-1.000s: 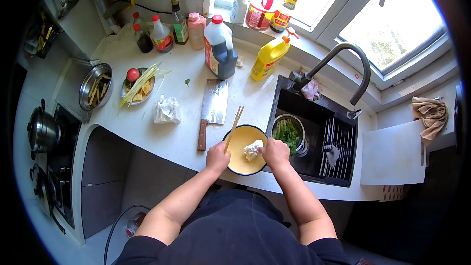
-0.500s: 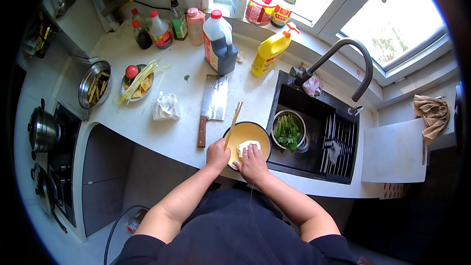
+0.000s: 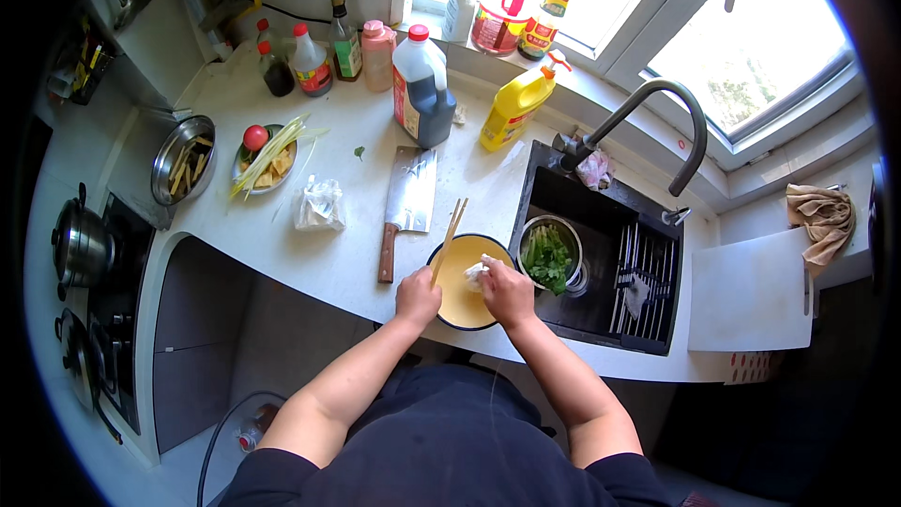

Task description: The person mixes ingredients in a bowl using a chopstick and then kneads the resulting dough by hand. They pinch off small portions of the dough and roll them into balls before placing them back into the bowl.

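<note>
A round bowl (image 3: pixel 459 304) with a yellow inside and a dark rim sits at the counter's front edge. My left hand (image 3: pixel 418 299) is closed around a pair of wooden chopsticks (image 3: pixel 453 230) at the bowl's left rim; the tips point up and away. Over the bowl's right side, my right hand (image 3: pixel 509 293) pinches a crumpled white wad (image 3: pixel 476 274) that looks like tissue. Part of the wad is hidden by the fingers. Just left of the bowl lies a cleaver (image 3: pixel 410 192) with a brown wooden handle toward me.
Right of the bowl is a black sink (image 3: pixel 601 211) holding a pot of leafy greens (image 3: pixel 552 258). A white plastic bag (image 3: pixel 319 205), a plate of cut food (image 3: pixel 272 169) and a metal bowl (image 3: pixel 185 160) stand leftward. Bottles, including a large jug (image 3: pixel 422 89), line the back.
My right hand has gone from lying flat over the white wad to pinching it, slightly higher and to the right. The wad is bunched smaller. My left hand still holds the chopsticks.
</note>
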Tool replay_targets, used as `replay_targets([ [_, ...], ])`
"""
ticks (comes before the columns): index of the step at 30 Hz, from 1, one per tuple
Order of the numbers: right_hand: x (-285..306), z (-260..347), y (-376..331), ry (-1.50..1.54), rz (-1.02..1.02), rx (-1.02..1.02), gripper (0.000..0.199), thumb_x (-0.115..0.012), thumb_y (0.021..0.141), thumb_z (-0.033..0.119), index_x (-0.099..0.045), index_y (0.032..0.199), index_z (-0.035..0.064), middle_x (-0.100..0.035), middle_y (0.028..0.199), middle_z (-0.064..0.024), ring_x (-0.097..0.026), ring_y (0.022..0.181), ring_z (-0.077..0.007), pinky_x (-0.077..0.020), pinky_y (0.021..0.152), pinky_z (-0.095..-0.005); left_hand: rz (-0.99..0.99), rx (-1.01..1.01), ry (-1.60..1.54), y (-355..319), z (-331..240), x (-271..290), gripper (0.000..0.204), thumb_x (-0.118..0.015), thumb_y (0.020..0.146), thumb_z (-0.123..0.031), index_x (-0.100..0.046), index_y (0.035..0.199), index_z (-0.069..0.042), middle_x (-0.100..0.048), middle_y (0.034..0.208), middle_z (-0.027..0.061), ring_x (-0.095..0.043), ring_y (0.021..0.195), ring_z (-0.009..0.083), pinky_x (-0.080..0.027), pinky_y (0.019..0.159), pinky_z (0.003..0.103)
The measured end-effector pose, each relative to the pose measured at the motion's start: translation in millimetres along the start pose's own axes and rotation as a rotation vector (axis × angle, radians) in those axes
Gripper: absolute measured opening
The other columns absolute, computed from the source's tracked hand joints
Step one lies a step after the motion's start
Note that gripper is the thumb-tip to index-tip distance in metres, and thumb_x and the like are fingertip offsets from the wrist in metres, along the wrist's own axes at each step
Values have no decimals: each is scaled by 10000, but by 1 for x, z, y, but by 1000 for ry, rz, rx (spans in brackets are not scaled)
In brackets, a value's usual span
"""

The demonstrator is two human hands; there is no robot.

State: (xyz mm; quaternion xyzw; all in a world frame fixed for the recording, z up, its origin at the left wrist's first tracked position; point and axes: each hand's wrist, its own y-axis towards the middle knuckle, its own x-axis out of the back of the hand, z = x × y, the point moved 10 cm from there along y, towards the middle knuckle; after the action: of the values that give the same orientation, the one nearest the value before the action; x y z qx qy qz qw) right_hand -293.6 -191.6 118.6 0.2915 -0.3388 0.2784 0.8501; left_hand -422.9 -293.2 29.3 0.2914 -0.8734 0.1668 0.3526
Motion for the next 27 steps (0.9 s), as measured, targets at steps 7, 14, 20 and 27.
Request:
replay_targets([
  [7, -13, -6, -24, 65, 90, -97, 252, -643, 753, 53, -616, 1003, 76, -576, 842, -88, -613, 660, -216, -509, 586, -313, 16, -4, -4, 0, -3, 0, 109, -521, 716, -86, -533, 775, 5, -607, 821, 214, -581, 763, 402, -467, 698, 482],
  [14, 1, 14, -18, -61, 92, 160, 233, -631, 673, 18, -657, 894, 89, -572, 862, -92, -573, 768, -261, -487, 655, -340, -1, -1, 5, 1, -1, 1, 111, -527, 718, -96, -535, 772, 1, -608, 810, 214, -586, 753, 403, -470, 689, 482],
  [20, -60, 5, -57, -315, 465, 250, 190, -544, 724, 62, -661, 872, 87, -584, 894, -62, -543, 822, -240, -478, 740, -323, 0, -1, 7, 1, -1, -1, 112, -534, 717, -99, -533, 767, 1, -607, 808, 215, -586, 750, 400, -470, 689, 481],
  [27, -101, -44, -38, -312, 570, 78, 123, -544, 707, 93, -661, 739, 77, -629, 812, -107, -603, 777, -302, -494, 697, -377, 6, 0, 42, 0, -5, 1, 109, -531, 720, -102, -534, 762, -1, -610, 805, 206, -587, 764, 394, -469, 699, 478],
])
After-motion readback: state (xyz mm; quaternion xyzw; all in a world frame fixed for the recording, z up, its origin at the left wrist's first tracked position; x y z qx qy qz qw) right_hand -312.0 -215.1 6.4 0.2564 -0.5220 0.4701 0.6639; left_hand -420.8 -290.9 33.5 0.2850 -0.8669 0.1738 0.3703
